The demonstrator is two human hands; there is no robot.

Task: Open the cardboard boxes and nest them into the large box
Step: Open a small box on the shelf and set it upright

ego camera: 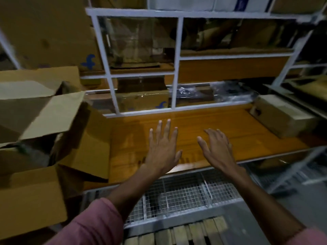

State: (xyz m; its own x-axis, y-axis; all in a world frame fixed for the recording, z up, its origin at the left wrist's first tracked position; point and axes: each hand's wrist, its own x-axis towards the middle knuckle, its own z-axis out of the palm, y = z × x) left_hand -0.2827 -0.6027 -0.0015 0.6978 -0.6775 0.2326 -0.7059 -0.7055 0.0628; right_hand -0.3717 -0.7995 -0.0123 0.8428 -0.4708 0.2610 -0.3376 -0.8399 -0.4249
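Both hands hover empty over the orange bench (pixel 238 124), fingers spread: the left hand (pixel 163 147) flat, the right hand (pixel 218 147) slightly curled. The large box (pixel 44 112) stands open at the left, flaps up; a closed cardboard box (pixel 281 115) lies at the bench's right end.

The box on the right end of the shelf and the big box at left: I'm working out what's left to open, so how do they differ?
The small box looks closed, its top flat; the large box stands open, flaps splayed out. The small box lies on the wooden shelf; the large box stands beside the shelf, to its left. The small box is much smaller. Both are plain brown cardboard, and neither hand touches either.
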